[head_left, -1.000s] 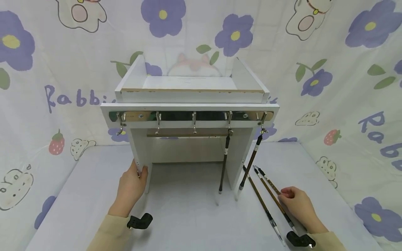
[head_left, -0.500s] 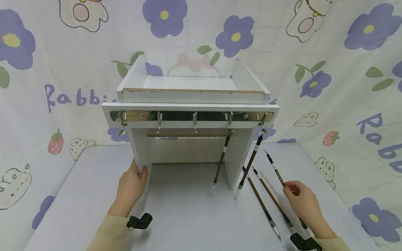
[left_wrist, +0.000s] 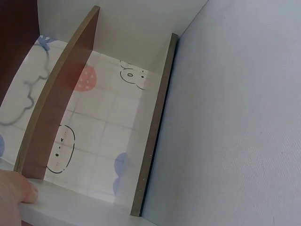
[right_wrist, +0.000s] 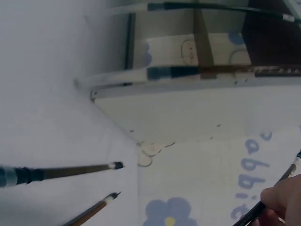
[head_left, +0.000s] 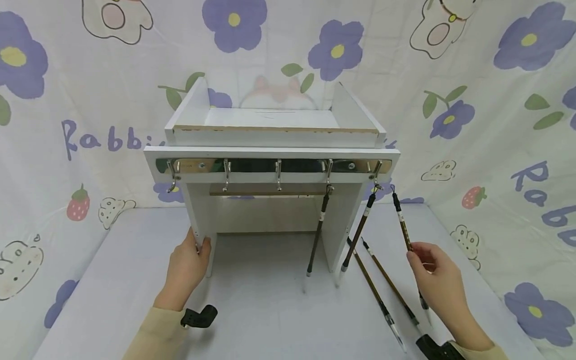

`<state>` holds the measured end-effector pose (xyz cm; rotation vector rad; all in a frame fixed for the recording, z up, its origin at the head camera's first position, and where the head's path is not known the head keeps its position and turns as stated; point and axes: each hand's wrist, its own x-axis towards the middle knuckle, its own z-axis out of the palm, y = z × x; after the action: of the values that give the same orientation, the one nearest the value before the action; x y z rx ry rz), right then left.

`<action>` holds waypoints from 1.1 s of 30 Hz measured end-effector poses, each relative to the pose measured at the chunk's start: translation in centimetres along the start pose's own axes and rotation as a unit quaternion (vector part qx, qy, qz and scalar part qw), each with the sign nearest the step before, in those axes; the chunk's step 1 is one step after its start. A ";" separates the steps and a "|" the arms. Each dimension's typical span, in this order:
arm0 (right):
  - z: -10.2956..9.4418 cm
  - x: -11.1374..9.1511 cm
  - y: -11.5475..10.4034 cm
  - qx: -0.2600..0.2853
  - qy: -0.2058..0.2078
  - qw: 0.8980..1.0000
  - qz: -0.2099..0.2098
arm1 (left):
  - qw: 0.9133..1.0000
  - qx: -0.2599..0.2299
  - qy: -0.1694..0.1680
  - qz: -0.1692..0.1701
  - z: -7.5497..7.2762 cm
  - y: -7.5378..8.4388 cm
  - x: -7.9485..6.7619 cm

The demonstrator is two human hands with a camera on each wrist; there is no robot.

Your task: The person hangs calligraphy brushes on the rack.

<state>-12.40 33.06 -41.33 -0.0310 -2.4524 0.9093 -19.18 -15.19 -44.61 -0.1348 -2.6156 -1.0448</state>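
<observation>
My left hand (head_left: 182, 272) grips the lower left side panel (head_left: 198, 215) of a white wooden shelf (head_left: 274, 140); in the left wrist view its thumb (left_wrist: 28, 192) lies on the panel's edge. At the right, my right hand (head_left: 438, 280) pinches a calligraphy brush (head_left: 403, 222) by its brown handle. That brush is lifted and tilted, loop end up, bristles down, just right of the outermost right hook (head_left: 376, 175). Two calligraphy brushes, one dark (head_left: 318, 232) and one brown (head_left: 358, 232), hang by their loops from the two rightmost hooks.
Two more calligraphy brushes, a left one (head_left: 371, 282) and a right one (head_left: 393, 287), lie on the white table (head_left: 270, 310) below the right hand. Three hooks on the metal rail (head_left: 254, 166) hold nothing. A patterned cloth (head_left: 486, 125) hangs behind.
My right hand has lifted the calligraphy brush off the table and raised its loop end toward the rail's height. The dark hanging brush has swung slightly. The left hand stays put.
</observation>
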 end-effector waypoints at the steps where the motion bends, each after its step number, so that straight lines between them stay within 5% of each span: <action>1: -0.1 0.0 -0.4 0.008 0.011 1.000 -0.005 | 1.000 0.000 0.000 0.000 0.0 0.0 0.0; 7: -0.5 -0.3 -2.8 0.061 0.050 0.996 -0.041 | 1.000 0.000 -0.001 -0.002 0.0 0.0 0.0; 15: -0.1 -0.7 -4.5 0.104 0.052 0.979 -0.168 | 1.000 0.002 0.000 -0.005 0.0 0.0 0.0; 28: -0.4 -1.0 -6.2 0.102 0.037 0.981 -0.163 | 1.000 0.002 -0.003 -0.005 -0.1 0.2 0.0; 33: -0.5 -1.3 -8.4 0.122 0.047 0.966 -0.222 | 1.000 0.004 -0.003 -0.007 -0.1 0.1 0.0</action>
<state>-9.76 26.59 -36.40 0.5280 -2.1157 0.9664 -19.15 -15.13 -44.48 -0.1180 -2.6298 -1.0392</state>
